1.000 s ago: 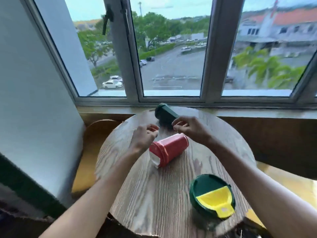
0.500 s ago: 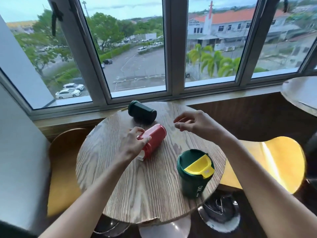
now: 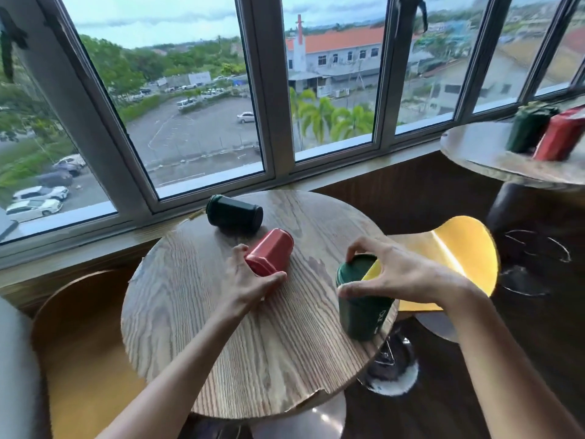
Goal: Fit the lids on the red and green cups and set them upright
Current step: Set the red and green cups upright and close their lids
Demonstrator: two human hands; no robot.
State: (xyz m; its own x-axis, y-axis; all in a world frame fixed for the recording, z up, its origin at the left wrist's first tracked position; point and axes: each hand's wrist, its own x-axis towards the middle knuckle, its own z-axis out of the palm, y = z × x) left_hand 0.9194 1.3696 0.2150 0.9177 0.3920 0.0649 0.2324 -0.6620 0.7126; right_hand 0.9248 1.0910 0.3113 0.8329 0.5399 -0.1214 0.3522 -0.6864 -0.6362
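A red cup (image 3: 272, 251) with its red lid on lies on its side in the middle of the round wooden table (image 3: 221, 327). My left hand (image 3: 250, 283) grips its lid end. A dark green cup (image 3: 361, 312) stands upright near the table's right edge, with a green lid and a yellow flap. My right hand (image 3: 395, 274) is spread over that lid, fingers around its rim. A second dark green cup (image 3: 234, 213) lies on its side at the far edge, by the window.
A yellow stool (image 3: 459, 248) stands right of the table, a wooden chair (image 3: 79, 327) to the left. A second round table (image 3: 493, 160) at far right carries a green and a red cup. The window sill runs just behind the table.
My right hand has moved from above the table down onto the upright green cup's lid. My left hand stays on the lying red cup. The view has swung to the right.
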